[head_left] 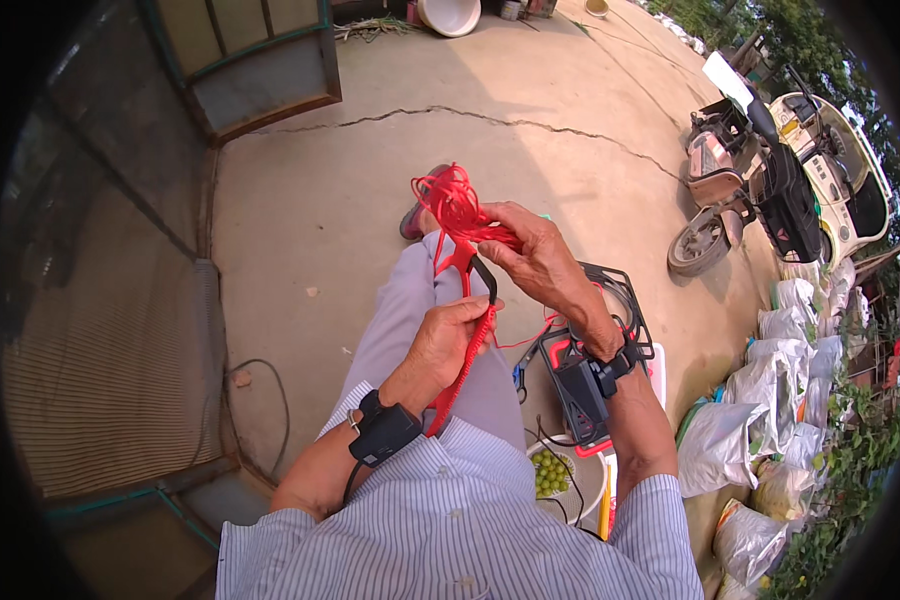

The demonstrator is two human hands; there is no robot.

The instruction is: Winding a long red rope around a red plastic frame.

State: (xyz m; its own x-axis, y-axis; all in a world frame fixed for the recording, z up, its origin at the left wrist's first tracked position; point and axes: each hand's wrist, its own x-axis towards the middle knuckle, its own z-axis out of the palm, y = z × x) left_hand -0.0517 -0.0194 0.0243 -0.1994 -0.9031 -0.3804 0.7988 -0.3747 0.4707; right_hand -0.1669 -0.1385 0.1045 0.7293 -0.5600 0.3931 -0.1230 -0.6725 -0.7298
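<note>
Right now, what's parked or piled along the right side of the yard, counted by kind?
Scooters: 2
White sacks: about 8; the far ones overlap, so the count is rough
Bowl of green fruit: 1
Total: about 11

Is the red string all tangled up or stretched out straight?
Mostly bunched up. The red string sits in a loose tangle above the right hand, while a tighter twisted length runs down through the left hand.
</note>
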